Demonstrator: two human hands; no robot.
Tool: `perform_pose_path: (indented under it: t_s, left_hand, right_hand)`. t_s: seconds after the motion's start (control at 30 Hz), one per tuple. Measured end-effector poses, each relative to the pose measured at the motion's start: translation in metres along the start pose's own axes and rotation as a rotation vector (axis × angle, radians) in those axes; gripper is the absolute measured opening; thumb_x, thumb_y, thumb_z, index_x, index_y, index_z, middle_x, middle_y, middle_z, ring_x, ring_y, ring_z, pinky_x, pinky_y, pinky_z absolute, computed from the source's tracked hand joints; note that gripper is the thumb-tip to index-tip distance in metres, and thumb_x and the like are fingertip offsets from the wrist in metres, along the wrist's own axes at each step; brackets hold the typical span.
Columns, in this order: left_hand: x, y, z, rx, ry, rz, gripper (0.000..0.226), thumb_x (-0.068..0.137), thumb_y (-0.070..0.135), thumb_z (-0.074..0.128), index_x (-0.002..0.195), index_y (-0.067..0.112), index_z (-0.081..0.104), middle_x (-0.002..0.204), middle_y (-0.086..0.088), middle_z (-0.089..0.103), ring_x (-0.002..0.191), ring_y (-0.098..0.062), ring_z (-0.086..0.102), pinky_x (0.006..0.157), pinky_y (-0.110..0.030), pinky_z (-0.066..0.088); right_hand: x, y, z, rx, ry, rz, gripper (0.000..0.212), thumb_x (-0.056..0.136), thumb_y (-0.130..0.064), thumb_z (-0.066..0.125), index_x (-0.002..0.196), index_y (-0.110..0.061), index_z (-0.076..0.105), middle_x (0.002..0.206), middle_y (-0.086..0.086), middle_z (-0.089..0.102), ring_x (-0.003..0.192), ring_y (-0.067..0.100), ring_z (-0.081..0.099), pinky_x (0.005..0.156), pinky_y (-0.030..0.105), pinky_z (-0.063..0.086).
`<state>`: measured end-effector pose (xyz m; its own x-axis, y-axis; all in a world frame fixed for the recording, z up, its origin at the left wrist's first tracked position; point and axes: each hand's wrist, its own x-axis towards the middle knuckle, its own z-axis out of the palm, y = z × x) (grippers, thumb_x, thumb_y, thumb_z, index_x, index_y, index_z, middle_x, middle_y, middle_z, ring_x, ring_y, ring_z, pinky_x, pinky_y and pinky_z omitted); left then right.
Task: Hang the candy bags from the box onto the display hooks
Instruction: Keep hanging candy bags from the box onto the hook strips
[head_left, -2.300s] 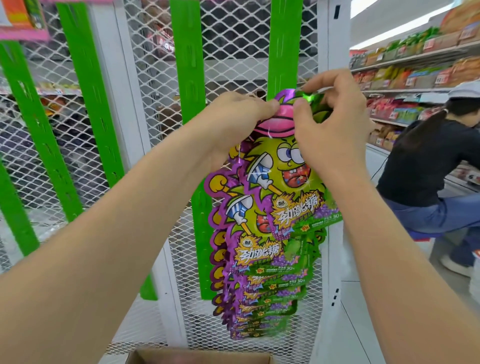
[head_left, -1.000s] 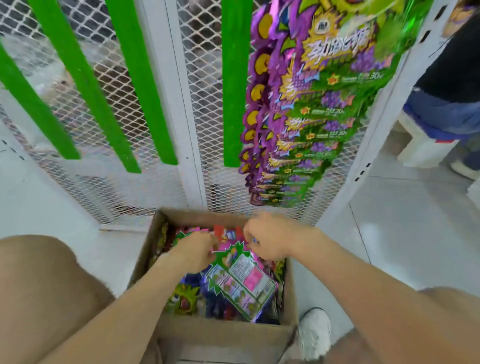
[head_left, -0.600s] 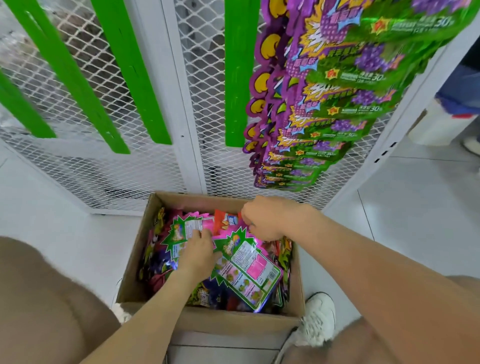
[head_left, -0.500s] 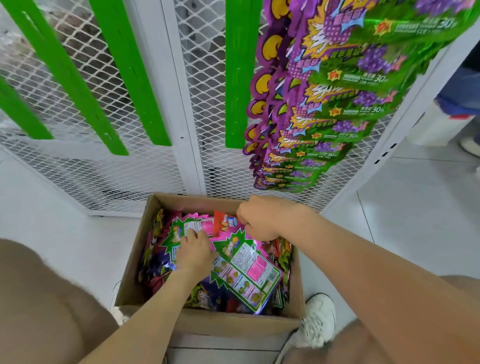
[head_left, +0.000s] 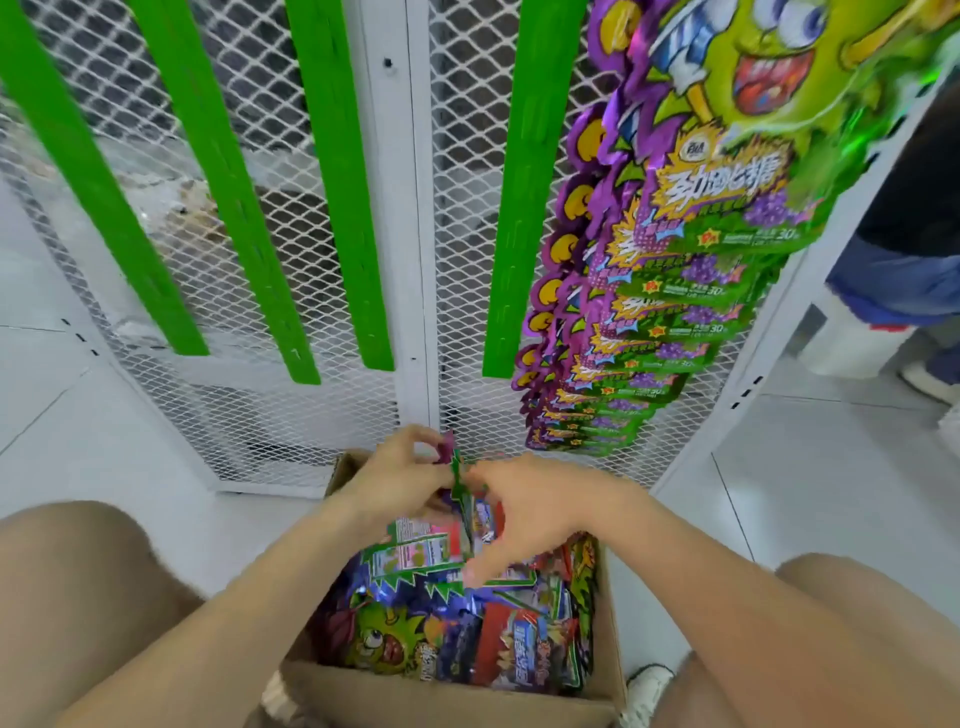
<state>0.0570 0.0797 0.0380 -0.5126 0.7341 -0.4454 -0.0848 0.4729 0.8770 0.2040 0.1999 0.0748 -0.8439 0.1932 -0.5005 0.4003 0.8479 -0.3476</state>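
White mesh rack (head_left: 249, 415), green strips (head_left: 337, 208) behind; hung bags (head_left: 675, 291) upper right. Cardboard box (head_left: 441, 701) bottom centre — packed with candy bags (head_left: 467, 639). Left hand (head_left: 400, 480) pinches lifted bag (head_left: 415, 551) by top, just above box; right hand (head_left: 524, 514) slack-fingered, touching it.

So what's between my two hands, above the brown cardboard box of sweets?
Head view: a green-edged foil candy bag, turned edge-on, gripped by the left hand and touching the right hand, whose grip is blurred, over the brown cardboard box.

The tiled floor (head_left: 831, 499) carries a cardboard box (head_left: 441, 699) directly beneath the hands (head_left: 400, 480). A white mesh rack (head_left: 415, 260) stands beyond them.
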Motion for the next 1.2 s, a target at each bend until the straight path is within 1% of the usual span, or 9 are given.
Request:
perform_pose_path:
  t_s: [0.2,0.3,0.43,0.53,0.67,0.77,0.83,1.0,1.2]
  left_hand:
    - [-0.047,0.075,-0.016,-0.087,0.067,0.116,0.045,0.098,0.005,0.069,0.135,0.019,0.049,0.101,-0.024,0.074,0.069,-0.030,0.078,0.069,-0.044,0.067]
    - [-0.050,0.101,-0.025,0.303,0.141,0.287,0.024,0.105,0.043,0.060,0.120,0.025,0.061,0.078,-0.005,0.073,0.065,-0.021,0.067,0.063,-0.032,0.054]
    - [-0.045,0.118,-0.032,0.560,0.251,0.565,0.048,0.106,0.055,0.050,0.079,0.021,0.072,0.068,0.006,0.055,0.070,-0.015,0.052,0.065,-0.030,0.033]
    - [-0.041,0.119,-0.030,0.340,0.131,0.517,0.035,0.099,0.060,0.062,0.083,0.034,0.080,0.092,0.026,0.068,0.094,-0.003,0.064,0.083,-0.026,0.044]
    - [-0.021,0.111,-0.025,0.524,0.253,0.550,0.027,0.092,0.072,0.062,0.075,0.055,0.073,0.108,0.030,0.066,0.122,-0.028,0.056,0.107,-0.054,0.044]
    - [-0.011,0.109,-0.018,0.432,0.213,0.533,0.038,0.095,0.066,0.064,0.082,0.035,0.080,0.089,0.025,0.072,0.093,0.002,0.067,0.087,-0.031,0.057]
    - [-0.005,0.111,-0.008,0.424,0.204,0.571,0.031,0.100,0.050,0.067,0.091,0.023,0.081,0.074,0.023,0.070,0.067,0.009,0.062,0.060,-0.010,0.042]
    - [0.016,0.121,0.012,0.479,0.368,0.661,0.036,0.103,0.036,0.064,0.129,0.011,0.066,0.119,0.001,0.073,0.099,-0.014,0.068,0.092,-0.033,0.055]
    - [0.029,0.129,0.034,0.571,0.653,0.677,0.035,0.091,0.055,0.076,0.104,0.023,0.068,0.093,0.011,0.074,0.091,-0.018,0.071,0.075,-0.038,0.056]
  right_hand:
    - [-0.019,-0.022,-0.011,0.243,0.498,-0.102,0.007,0.096,-0.026,0.065,0.096,-0.020,0.064,0.072,0.002,0.065,0.061,0.014,0.056,0.062,0.037,0.048]
    - [-0.034,-0.011,-0.031,0.188,0.569,-0.048,0.008,0.102,-0.020,0.057,0.099,-0.017,0.064,0.080,0.005,0.064,0.076,0.025,0.059,0.071,0.039,0.045]
    - [-0.045,0.006,-0.055,0.343,0.682,0.015,0.014,0.103,-0.021,0.060,0.093,-0.012,0.063,0.069,0.000,0.054,0.063,0.019,0.048,0.063,0.037,0.039]
    - [-0.047,0.014,-0.066,0.508,0.691,0.013,0.033,0.104,-0.037,0.059,0.092,-0.007,0.066,0.060,0.003,0.049,0.058,0.011,0.040,0.057,0.039,0.036]
    - [-0.055,0.011,-0.066,0.536,0.669,-0.068,0.051,0.108,-0.043,0.056,0.066,-0.017,0.044,0.052,-0.007,0.031,0.049,0.010,0.028,0.048,0.029,0.023]
    - [-0.056,0.017,-0.069,0.478,0.692,-0.079,0.042,0.107,-0.037,0.060,0.073,-0.013,0.053,0.054,-0.009,0.038,0.048,0.008,0.032,0.049,0.026,0.025]
    - [-0.054,0.025,-0.069,0.469,0.715,-0.048,0.035,0.105,-0.034,0.062,0.081,-0.010,0.059,0.055,-0.008,0.044,0.048,0.007,0.036,0.050,0.025,0.029]
    - [-0.050,0.040,-0.068,0.417,0.769,0.014,0.043,0.102,-0.043,0.065,0.074,-0.016,0.050,0.056,-0.006,0.040,0.050,0.012,0.035,0.053,0.032,0.027]
    - [-0.056,0.043,-0.069,0.274,0.702,0.155,0.030,0.103,-0.041,0.063,0.080,-0.023,0.055,0.067,0.004,0.056,0.060,0.016,0.048,0.053,0.031,0.030]
